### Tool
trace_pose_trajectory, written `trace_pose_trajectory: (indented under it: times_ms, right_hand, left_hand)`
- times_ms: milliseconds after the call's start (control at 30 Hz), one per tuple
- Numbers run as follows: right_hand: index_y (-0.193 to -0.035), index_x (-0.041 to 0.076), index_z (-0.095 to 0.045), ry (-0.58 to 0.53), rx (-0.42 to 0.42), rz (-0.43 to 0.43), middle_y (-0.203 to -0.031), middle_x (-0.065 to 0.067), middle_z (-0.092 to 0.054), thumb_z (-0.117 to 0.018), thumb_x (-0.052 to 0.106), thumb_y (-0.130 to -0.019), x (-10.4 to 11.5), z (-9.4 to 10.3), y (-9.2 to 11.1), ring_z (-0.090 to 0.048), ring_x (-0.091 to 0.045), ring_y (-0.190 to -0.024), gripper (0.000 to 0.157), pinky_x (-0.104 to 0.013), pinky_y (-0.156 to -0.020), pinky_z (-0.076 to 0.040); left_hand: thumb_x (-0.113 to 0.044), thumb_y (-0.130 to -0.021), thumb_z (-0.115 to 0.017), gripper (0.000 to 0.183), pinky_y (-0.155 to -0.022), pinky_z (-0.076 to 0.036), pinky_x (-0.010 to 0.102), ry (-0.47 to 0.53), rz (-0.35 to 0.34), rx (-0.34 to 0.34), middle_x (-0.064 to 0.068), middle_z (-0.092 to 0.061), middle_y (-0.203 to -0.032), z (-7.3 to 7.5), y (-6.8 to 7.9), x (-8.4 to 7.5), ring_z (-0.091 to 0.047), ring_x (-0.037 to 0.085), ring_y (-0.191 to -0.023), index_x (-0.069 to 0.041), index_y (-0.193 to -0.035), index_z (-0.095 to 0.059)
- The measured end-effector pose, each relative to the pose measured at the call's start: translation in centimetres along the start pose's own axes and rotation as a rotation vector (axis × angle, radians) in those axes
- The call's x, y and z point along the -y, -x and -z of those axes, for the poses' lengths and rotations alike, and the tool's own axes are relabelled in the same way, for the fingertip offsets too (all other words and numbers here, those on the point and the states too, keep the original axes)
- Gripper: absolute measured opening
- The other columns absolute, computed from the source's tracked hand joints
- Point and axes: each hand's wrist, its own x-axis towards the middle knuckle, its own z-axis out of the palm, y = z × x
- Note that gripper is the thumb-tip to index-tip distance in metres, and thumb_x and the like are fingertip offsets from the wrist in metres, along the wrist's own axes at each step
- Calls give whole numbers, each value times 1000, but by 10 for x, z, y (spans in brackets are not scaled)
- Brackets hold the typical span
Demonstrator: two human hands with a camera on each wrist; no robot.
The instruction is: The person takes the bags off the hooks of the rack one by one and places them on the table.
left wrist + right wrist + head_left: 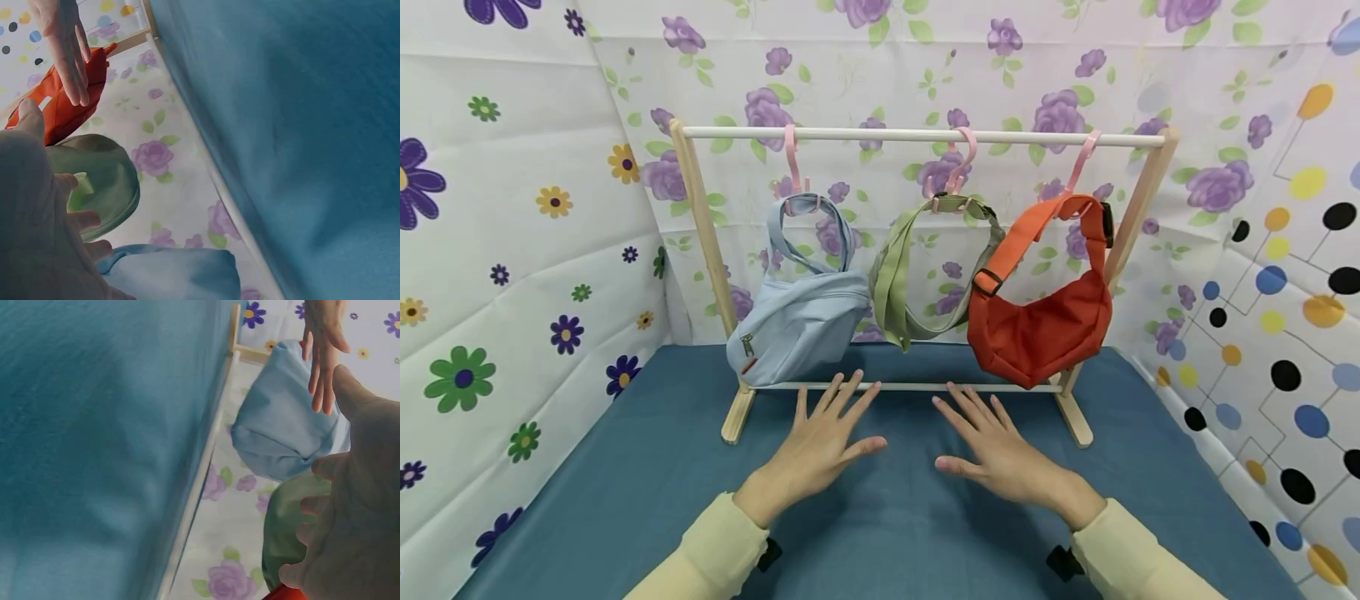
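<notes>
My left hand (pixel 818 448) is held over the table with fingers spread and nothing in it, nearest the light blue bag (pixel 805 321). Likewise spread and holding nothing, my right hand (pixel 1003 454) is below the red-orange bag (pixel 1041 329). Between those two bags hangs a green bag (pixel 891 292), mostly its strap showing in the head view; its rounded body (pixel 106 175) shows in the left wrist view. Each bag hangs by its strap from a pink hanger (pixel 792 158). Both hands are apart from the bags, palms facing down.
A wooden rack with a white top rail (pixel 887 134) and a white lower bar (pixel 917 387) stands at the back of the table, which has a blue cloth (pixel 910 533). Patterned curtains (pixel 527 250) surround it on the left, back and right.
</notes>
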Motion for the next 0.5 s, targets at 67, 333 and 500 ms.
trace_pose_trajectory:
  times_ms: [67, 333, 500]
  right_hand:
    - [-169, 29, -14, -1, -5, 0, -175, 0, 2, -56, 63, -100, 2, 4, -1, 4, -33, -160, 88, -67, -122, 2]
    - [-168, 31, -13, -34, -29, 15, -175, 4, 3, -56, 65, -99, 7, 17, -3, 3, -31, -161, 89, -64, -124, 2]
    - [-169, 30, -14, -45, -38, 27, -175, 2, 2, -57, 64, -99, 9, 22, -4, 3, -33, -160, 89, -64, -123, 2]
  left_hand:
    - [-68, -101, -46, 84, -117, -1, 77, 11, 1, -5, 4, -5, -175, 3, -1, 0, -4, 32, -160, -29, -169, -16]
    - [-67, -101, -46, 83, -117, 2, 76, 25, -11, -39, 5, -5, -175, 17, -2, -1, -4, 34, -160, -30, -169, -14]
    - [-66, -101, -49, 84, -118, 2, 75, 36, -13, -73, 5, -6, -175, 23, -2, -2, -2, 32, -160, -29, -169, -14]
